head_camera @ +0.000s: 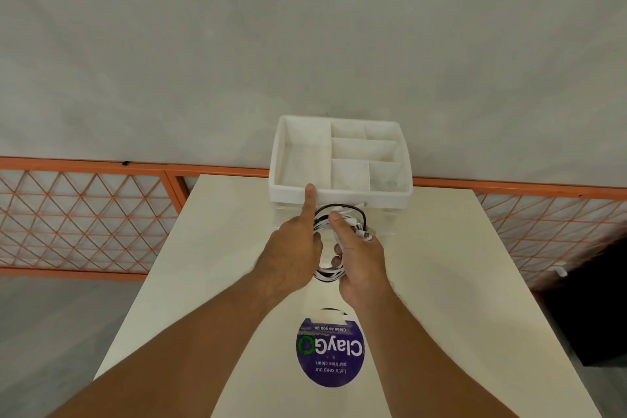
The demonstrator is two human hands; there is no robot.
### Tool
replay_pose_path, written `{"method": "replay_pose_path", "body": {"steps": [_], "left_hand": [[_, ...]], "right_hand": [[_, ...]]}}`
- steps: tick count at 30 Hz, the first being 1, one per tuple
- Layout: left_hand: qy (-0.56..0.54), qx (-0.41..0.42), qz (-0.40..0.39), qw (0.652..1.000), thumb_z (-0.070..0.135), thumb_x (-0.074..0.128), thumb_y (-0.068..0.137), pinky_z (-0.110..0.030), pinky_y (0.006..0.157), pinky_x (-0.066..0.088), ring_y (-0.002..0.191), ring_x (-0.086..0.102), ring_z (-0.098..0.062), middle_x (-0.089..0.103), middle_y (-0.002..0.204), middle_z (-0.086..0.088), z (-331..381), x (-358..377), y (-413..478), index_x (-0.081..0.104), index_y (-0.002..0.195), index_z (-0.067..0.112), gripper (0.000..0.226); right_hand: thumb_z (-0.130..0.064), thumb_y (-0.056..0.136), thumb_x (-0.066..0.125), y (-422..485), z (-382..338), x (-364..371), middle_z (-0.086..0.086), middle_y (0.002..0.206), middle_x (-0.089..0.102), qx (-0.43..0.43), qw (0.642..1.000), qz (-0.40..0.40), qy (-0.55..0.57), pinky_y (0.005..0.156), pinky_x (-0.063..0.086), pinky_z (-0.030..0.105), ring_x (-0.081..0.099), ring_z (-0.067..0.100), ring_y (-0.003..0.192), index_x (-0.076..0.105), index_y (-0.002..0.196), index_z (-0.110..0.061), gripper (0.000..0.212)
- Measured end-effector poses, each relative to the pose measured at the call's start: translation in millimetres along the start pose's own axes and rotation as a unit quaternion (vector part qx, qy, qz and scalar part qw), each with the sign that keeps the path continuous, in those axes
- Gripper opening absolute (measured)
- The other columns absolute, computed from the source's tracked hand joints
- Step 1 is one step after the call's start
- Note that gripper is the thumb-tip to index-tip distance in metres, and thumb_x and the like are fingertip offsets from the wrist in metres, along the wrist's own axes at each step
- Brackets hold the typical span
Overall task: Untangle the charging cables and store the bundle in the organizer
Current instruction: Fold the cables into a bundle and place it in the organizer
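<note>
1. White fabric organizer [356, 194] sits at the far edge of your cream table [441, 282], with one long compartment on its left side and smaller ones on its right.
2. Your left hand [291, 254] is up at the box, index finger straight and its tip touching the near rim, just in front of the long compartment.
3. The other fingers of that hand are curled under, and you cannot tell from here whether they hold anything.
4. Your right hand [363, 265] grips the cable bundle [327, 274], fingers wrapped round its right side and the thumb pressed across the top.
5. That bundle is a coil of white and black cables, held above the table between your two hands, just in front of the organizer's near wall and below its rim.
6. Its left side runs right against your left hand.
7. Metal-tipped plugs [366, 234] poke out to the right, just above your right knuckles.
8. Nearer to you, a round purple sticker [330, 348] reading "ClayGo" lies flat on the table, between your forearms.
9. An orange lattice railing [84, 224] crosses behind the table on both sides.
</note>
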State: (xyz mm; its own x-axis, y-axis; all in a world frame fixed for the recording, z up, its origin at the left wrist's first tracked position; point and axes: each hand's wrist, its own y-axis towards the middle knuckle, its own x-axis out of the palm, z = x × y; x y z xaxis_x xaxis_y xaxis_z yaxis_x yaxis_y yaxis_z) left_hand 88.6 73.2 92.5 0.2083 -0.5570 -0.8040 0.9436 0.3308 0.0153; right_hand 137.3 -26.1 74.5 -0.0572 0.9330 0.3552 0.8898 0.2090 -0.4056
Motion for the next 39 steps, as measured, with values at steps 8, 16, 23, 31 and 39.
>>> {"method": "replay_pose_path", "body": {"steps": [8, 16, 23, 31, 39], "left_hand": [[-0.011, -0.036, -0.036, 0.999, 0.021, 0.042, 0.100, -0.027, 0.065, 0.045, 0.074, 0.056, -0.013, 0.058, 0.090, -0.001, 0.1, 5.9, -20.0, -0.012, 0.152, 0.027, 0.075], [-0.023, -0.040, -0.025, 0.999, 0.018, 0.044, 0.098, -0.025, 0.067, 0.042, 0.079, 0.055, -0.016, 0.064, 0.105, -0.004, 2.5, 9.5, -40.4, 0.025, 0.147, 0.020, 0.053], [-0.065, -0.026, -0.055, 0.996, 0.014, 0.043, 0.096, -0.020, 0.050, 0.037, 0.065, 0.053, -0.012, 0.059, 0.090, 0.002, 0.6, 8.4, -59.0, 0.034, 0.140, 0.023, 0.045], [-0.120, -0.010, -0.088, 0.989, 0.015, 0.044, 0.097, -0.024, 0.064, 0.052, 0.081, 0.063, -0.014, 0.065, 0.100, 0.000, 6.1, -11.5, -68.9, 0.046, 0.127, 0.022, 0.030], [-0.120, -0.025, -0.097, 0.988, 0.016, 0.045, 0.096, -0.037, 0.075, 0.052, 0.085, 0.062, -0.025, 0.065, 0.096, -0.008, -4.3, -23.5, -59.9, 0.053, 0.112, 0.018, 0.018]], "right_hand": [[-0.026, 0.074, 0.083, -17.0, 14.9, -11.4, 0.002, 0.068, 0.052, 0.010, 1.000, 0.020, -0.001, 0.050, 0.034, 0.027, 0.039, 0.010, 0.055, 0.069, 0.096, -0.010, 0.031], [-0.024, 0.076, 0.082, -39.6, 17.2, -21.3, 0.001, 0.067, 0.056, 0.011, 1.000, 0.018, -0.016, 0.049, 0.038, 0.026, 0.044, 0.010, 0.057, 0.070, 0.087, -0.010, 0.021], [-0.023, 0.079, 0.080, -64.3, 23.0, -26.7, 0.005, 0.070, 0.058, -0.005, 0.999, 0.034, -0.032, 0.045, 0.040, 0.025, 0.044, 0.011, 0.050, 0.066, 0.091, -0.009, 0.023], [-0.027, 0.078, 0.079, -75.5, 17.6, -25.3, -0.006, 0.058, 0.058, -0.089, 0.991, 0.034, -0.090, 0.055, 0.043, 0.030, 0.047, 0.008, 0.047, 0.067, 0.084, -0.015, 0.019], [-0.025, 0.080, 0.076, -67.3, 7.3, -13.3, 0.002, 0.068, 0.061, -0.091, 0.987, -0.001, -0.129, 0.049, 0.044, 0.028, 0.046, 0.014, 0.048, 0.066, 0.092, -0.018, 0.017]]}}
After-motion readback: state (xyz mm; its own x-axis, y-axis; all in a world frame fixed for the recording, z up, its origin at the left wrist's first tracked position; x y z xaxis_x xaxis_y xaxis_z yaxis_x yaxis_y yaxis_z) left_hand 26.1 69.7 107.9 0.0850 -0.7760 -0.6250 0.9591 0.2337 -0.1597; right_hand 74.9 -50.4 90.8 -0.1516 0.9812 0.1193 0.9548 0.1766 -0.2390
